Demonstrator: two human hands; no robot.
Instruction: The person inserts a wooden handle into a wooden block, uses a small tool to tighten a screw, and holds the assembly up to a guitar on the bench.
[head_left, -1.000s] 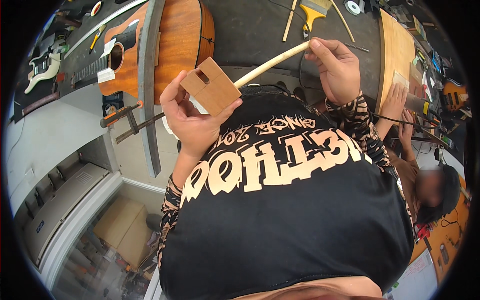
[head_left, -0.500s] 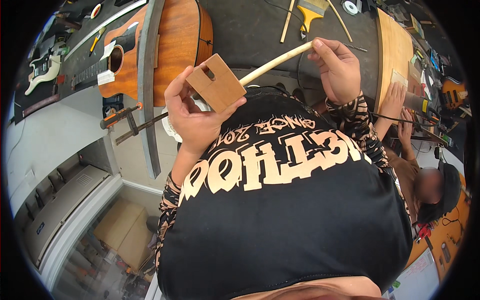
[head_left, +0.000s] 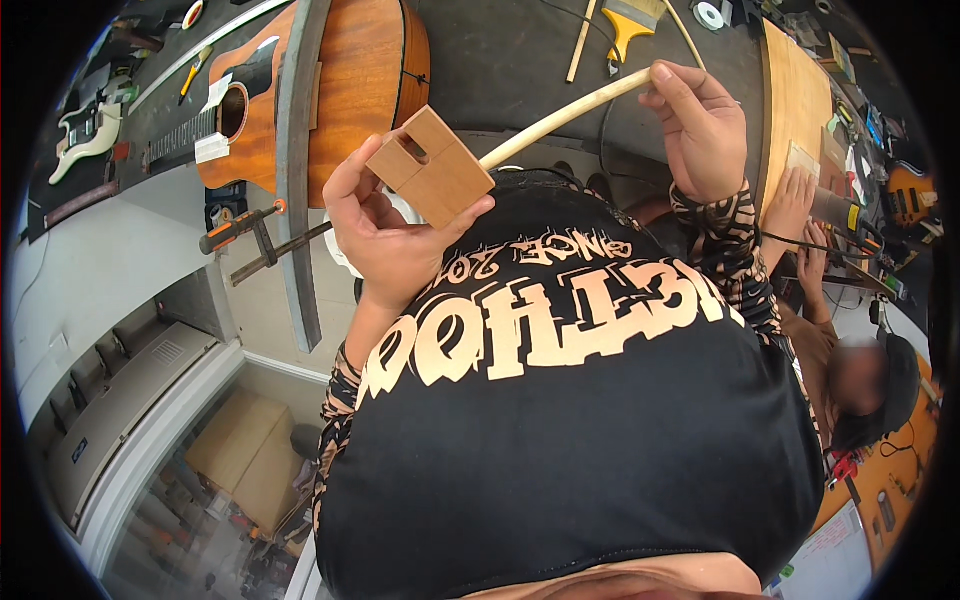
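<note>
My left hand [head_left: 385, 245] is closed around a reddish-brown wooden block [head_left: 440, 185] with a slot cut into it, thumb along its lower edge. A pale, slightly curved wooden strip [head_left: 570, 115] runs from the block's right side up to my right hand [head_left: 705, 130]. Thumb and fingers of that hand pinch the strip's far end. Whether the strip's lower end enters the block or passes behind it, I cannot tell. Both things are held in the air in front of my black shirt.
On the bench left lies an acoustic guitar [head_left: 370, 95] under a long grey bar [head_left: 297, 130], with a clamp [head_left: 250, 235] below. A yellow-handled brush [head_left: 628, 35] and thin sticks lie beyond. At right, a co-worker's hand [head_left: 790, 205] rests by a wooden board [head_left: 790, 85].
My right hand has moved a little right and up with the strip's end. The block in my left hand has turned slightly, so more of its slot shows.
</note>
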